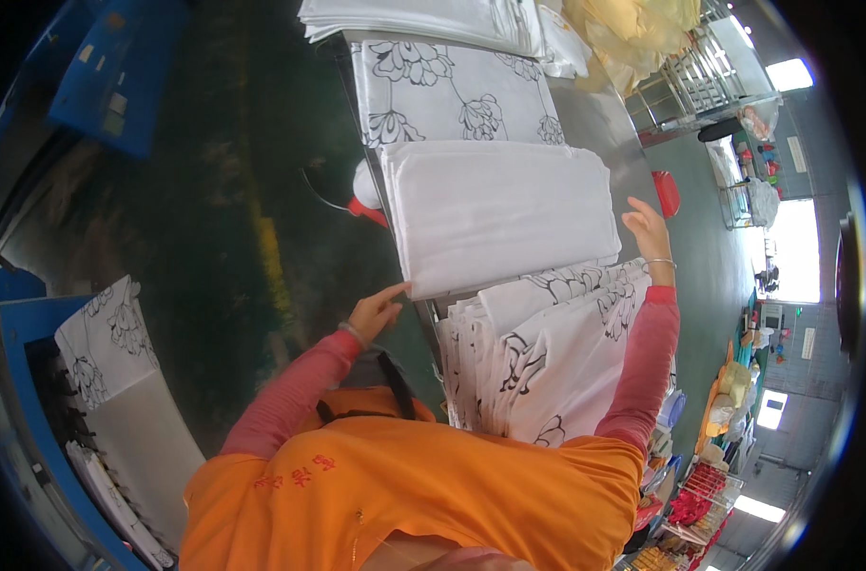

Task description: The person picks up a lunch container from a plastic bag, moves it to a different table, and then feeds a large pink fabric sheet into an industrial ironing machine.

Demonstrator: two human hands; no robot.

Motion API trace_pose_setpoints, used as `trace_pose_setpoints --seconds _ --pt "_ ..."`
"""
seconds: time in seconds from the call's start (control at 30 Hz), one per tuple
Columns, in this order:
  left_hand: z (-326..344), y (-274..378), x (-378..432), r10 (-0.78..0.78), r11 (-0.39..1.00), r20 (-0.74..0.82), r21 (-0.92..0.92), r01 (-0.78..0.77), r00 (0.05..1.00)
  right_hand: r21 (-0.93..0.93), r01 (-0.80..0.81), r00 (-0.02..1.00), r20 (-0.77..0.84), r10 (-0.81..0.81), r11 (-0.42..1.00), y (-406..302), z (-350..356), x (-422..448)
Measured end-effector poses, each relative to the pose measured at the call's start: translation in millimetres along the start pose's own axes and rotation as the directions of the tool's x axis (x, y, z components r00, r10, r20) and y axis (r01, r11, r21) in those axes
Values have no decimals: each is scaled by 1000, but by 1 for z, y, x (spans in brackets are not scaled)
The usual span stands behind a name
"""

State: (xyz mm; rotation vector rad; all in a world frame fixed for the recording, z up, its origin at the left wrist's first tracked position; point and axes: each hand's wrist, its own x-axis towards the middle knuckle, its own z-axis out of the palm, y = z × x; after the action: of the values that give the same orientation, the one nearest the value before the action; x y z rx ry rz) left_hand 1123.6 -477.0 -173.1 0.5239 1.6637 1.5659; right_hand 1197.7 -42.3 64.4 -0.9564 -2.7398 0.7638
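A stack of folded plain white cloth (504,210) lies on a metal-topped table (600,114) in front of me. My left hand (376,314) is at the stack's near left corner, index finger stretched out to its edge and thumb apart. It holds nothing that I can see. Beyond the stack's right side, my right hand (647,228) is raised with its fingers partly bent and nothing visible in them. Nearer my body, a pile of white fabric with black flower outlines (540,357) lies in loose folds under my right forearm. Flower-printed folded cloth (468,93) lies just past the white stack.
More white folded cloth (425,18) is at the table's far end, beside yellowish fabric (632,36). A blue-framed machine (12,335) with printed fabric (112,342) on it stands at left. A red object (665,194) shows beyond the table's right edge.
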Motion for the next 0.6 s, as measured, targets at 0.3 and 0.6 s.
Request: trace_pose_setpoints --seconds 0.3,0.6 --pt "-114 -243 -262 -563 823 -641 -385 416 521 107 404 730 560 -391 908 -219 62 -63" --pt "-166 -257 -562 -771 597 -597 -554 -581 -223 247 770 219 763 -608 588 -421 208 -211"
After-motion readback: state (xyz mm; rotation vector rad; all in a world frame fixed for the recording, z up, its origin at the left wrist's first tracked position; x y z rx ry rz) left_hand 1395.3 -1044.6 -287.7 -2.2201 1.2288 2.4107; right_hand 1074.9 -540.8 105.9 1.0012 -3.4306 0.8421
